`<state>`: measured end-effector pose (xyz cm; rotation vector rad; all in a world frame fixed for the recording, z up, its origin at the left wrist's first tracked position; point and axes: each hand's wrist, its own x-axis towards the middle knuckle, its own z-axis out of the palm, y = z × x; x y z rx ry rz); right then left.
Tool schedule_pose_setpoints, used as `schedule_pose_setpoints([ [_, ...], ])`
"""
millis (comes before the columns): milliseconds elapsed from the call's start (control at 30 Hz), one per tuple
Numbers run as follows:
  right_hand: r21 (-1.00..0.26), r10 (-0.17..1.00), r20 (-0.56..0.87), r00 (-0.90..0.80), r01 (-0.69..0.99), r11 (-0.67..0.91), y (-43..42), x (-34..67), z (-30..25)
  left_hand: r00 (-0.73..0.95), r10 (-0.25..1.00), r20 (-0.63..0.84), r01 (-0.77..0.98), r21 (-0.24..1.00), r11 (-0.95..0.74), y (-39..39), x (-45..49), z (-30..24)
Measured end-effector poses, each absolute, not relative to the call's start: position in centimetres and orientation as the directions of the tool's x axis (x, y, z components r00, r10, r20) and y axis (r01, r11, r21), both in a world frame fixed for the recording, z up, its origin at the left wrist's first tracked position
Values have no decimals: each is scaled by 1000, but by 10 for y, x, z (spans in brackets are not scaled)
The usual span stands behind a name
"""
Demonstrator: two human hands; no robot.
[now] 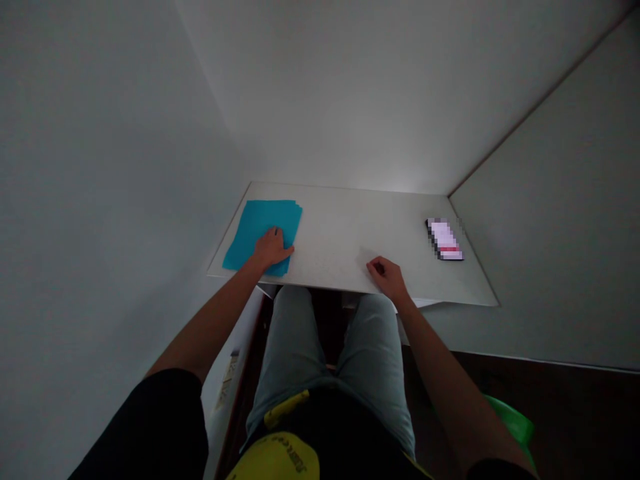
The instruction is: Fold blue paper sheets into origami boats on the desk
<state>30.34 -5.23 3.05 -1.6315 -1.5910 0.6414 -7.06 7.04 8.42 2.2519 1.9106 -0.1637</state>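
A small stack of blue paper sheets (265,217) lies at the left end of the white tabletop, its edges slightly out of line. My left hand (273,248) rests on the lower part of the stack, palm down. Its thumb sticks out to the right and a dark ring-like band shows on one finger. At the front edge, right of the middle, my right hand (387,275) is loosely curled with its fingers closed. I see nothing in it, and it is well apart from the paper.
A phone (446,240) with a lit, pixelated screen lies at the right end of the white tabletop (340,227). Pale walls (345,120) enclose the table at the back and both sides. A green object (510,420) stands on the dark floor at lower right.
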Motion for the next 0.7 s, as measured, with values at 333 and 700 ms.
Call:
schedule_pose_setpoints([
  [333,-817,981,164,100,571,79,-53,302,33,150,983,-109,989,29,-148,68,-68,117],
  [700,-878,971,161,178,476,58,-55,306,34,169,977,132,369,910,-187,73,-56,210],
])
